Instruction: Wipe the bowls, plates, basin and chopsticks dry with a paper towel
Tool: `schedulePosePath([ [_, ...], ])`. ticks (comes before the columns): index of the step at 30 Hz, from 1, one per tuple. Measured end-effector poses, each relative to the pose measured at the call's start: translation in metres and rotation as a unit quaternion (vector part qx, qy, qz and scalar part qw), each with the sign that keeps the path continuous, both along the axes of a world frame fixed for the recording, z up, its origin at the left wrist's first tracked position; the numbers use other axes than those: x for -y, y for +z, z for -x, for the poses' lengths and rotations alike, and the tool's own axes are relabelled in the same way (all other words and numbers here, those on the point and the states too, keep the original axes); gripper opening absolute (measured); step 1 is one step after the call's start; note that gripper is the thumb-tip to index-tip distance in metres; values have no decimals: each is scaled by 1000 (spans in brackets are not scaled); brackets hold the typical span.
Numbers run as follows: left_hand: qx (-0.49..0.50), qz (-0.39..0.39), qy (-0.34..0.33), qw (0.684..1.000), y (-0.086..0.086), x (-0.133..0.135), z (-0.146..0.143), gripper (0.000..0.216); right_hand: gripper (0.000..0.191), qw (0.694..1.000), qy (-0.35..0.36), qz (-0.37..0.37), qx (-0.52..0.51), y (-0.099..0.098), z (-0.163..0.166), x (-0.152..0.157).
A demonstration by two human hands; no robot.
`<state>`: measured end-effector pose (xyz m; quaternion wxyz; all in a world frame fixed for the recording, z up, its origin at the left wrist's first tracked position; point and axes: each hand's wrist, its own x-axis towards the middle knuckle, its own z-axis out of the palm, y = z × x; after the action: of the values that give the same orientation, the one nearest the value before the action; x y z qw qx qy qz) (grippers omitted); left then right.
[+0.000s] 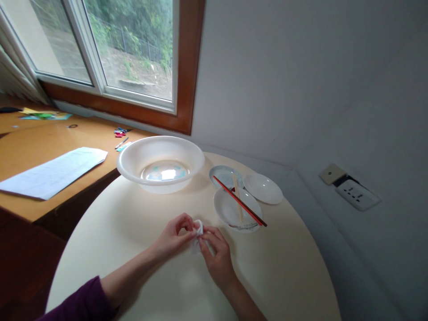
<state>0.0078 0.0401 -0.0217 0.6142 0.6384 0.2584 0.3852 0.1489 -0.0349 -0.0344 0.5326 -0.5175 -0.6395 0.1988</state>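
Note:
Both my hands meet over the round cream table [140, 232], pinching a small crumpled white cloth [198, 232] between them. My left hand [174, 236] grips it from the left with curled fingers. My right hand [217, 256] holds its right side, fingers closed. Just beyond the cloth sits a white dish [225, 209] with red chopsticks [249, 209] and a pale chopstick [238, 198] lying across it.
A large white basin [133, 156] holding water stands at the table's far side. Two more small plates [267, 189] [222, 174] lie behind the dish. A wooden desk [33, 142] with a paper sheet [50, 171] is left. A wall socket [357, 194] is on the right.

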Motion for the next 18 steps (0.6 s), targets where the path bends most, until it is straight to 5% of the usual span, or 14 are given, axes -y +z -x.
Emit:
schedulePosePath([
  [7, -96, -84, 3, 992, -11, 3, 3, 20, 19, 999, -13, 4, -31, 4, 3, 0],
  [18, -47, -95, -28, 994, -5, 6, 4, 15, 11, 996, -2, 28, -86, 0, 0, 0],
])
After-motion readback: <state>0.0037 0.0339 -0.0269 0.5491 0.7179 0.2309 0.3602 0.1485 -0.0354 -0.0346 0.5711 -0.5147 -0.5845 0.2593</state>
